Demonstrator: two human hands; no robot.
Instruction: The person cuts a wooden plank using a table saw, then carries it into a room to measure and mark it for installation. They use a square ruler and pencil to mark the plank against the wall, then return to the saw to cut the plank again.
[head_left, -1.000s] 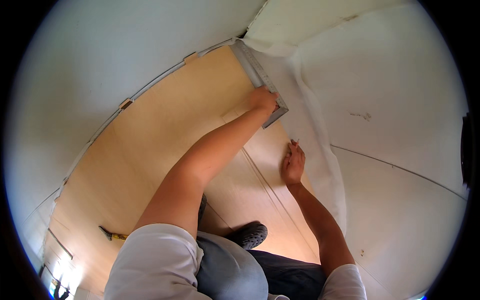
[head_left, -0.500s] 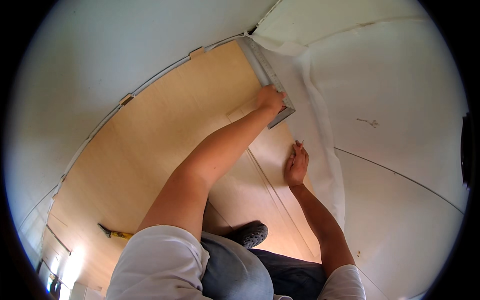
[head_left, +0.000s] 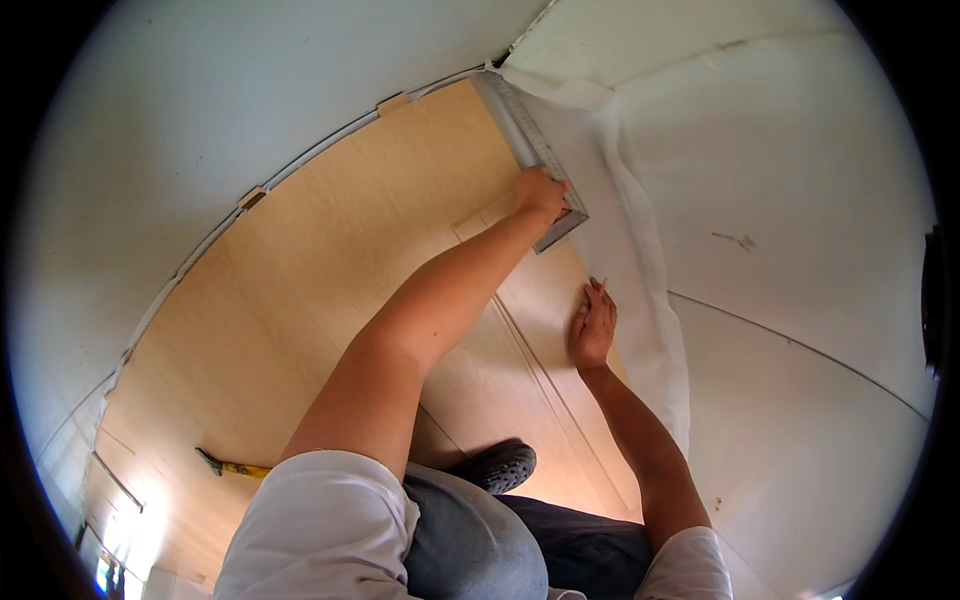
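My left hand (head_left: 540,192) reaches out to the far corner and is closed on a metal carpenter's square (head_left: 562,232). The square's long graduated blade runs away toward the corner, over the strip beside the plank ends. Its short leg lies across a light wood floor plank (head_left: 545,285). Nearer to me, my right hand (head_left: 594,330) rests on the planks close to their right edge. A thin pale stick (head_left: 603,283), like a pencil, pokes out between its closed fingers; most of it is hidden.
White underlay sheet (head_left: 640,250) lies bunched along the right wall (head_left: 800,270). Small wood spacers (head_left: 394,103) sit in the gap by the left wall (head_left: 220,100). A yellow-handled hammer-like tool (head_left: 240,469) lies on the floor at left. My dark clog (head_left: 505,466) stands on the planks.
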